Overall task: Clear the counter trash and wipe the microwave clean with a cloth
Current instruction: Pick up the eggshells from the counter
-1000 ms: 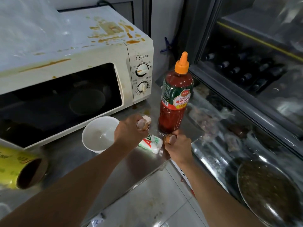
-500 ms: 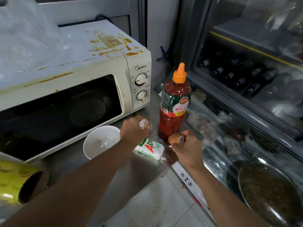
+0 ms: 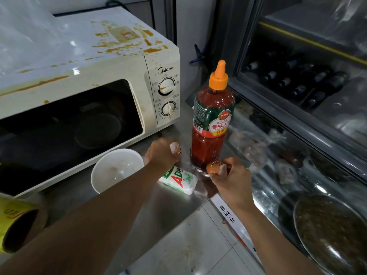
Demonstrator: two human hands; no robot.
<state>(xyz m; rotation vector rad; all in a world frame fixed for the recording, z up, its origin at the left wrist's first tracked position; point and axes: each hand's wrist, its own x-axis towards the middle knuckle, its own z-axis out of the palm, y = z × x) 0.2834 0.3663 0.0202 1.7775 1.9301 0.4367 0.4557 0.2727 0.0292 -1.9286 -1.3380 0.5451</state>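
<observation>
Both hands lift off steel counter [image 3: 139, 225], each now clear of surface with eggshell piece. Left hand [image 3: 161, 155] fingers curled tight around pale eggshell [image 3: 175, 148]; right hand [image 3: 231, 180] fingers closed on brown eggshell [image 3: 213, 168]. Flattened milk carton [image 3: 178, 180] stays beside bowl [image 3: 117, 169]. Stained microwave [image 3: 89, 76] unwiped; no cloth visible. Trash clearing likely under way.

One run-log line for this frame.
left hand: holds pale eggshell piece | right hand: holds brown eggshell piece | cream stained microwave: unwiped
</observation>
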